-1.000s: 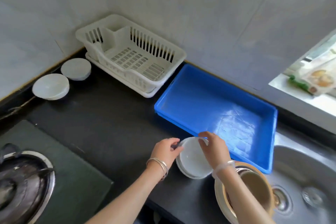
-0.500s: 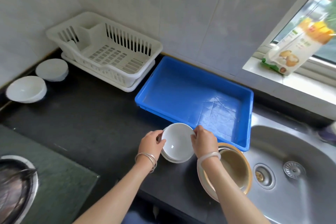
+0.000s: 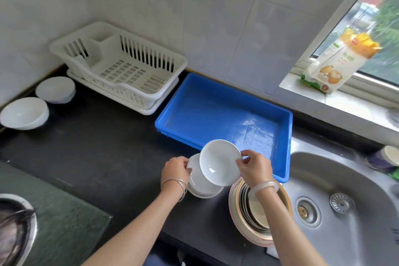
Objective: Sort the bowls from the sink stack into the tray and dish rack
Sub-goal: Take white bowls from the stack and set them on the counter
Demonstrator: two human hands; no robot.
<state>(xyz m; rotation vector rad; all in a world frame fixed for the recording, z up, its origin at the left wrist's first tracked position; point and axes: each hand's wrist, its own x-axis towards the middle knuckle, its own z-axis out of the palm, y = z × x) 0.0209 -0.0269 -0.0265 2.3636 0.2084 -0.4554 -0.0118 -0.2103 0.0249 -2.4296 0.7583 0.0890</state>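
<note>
My right hand (image 3: 254, 167) holds a small white bowl (image 3: 219, 163) by its right rim, tilted and raised just over the near edge of the blue tray (image 3: 216, 103). My left hand (image 3: 176, 168) grips the left rim of the stack of white bowls (image 3: 201, 185) resting on the black counter below it. The tray has nothing in it. The white dish rack (image 3: 121, 71) stands further left against the wall, also with nothing in it. A stack of larger beige and metal bowls (image 3: 259, 211) sits at the sink's left edge under my right forearm.
Two white bowls (image 3: 24, 112) (image 3: 55, 89) sit at the counter's far left. The steel sink (image 3: 345, 201) lies on the right, a cup (image 3: 388, 157) beyond it. A food packet (image 3: 336, 58) leans on the windowsill. A glass hob with a pan (image 3: 15, 227) is at lower left.
My right hand has lifted the top white bowl off the stack and tilted it towards the blue tray. My left hand stays on the stack. The camera view has shifted right.
</note>
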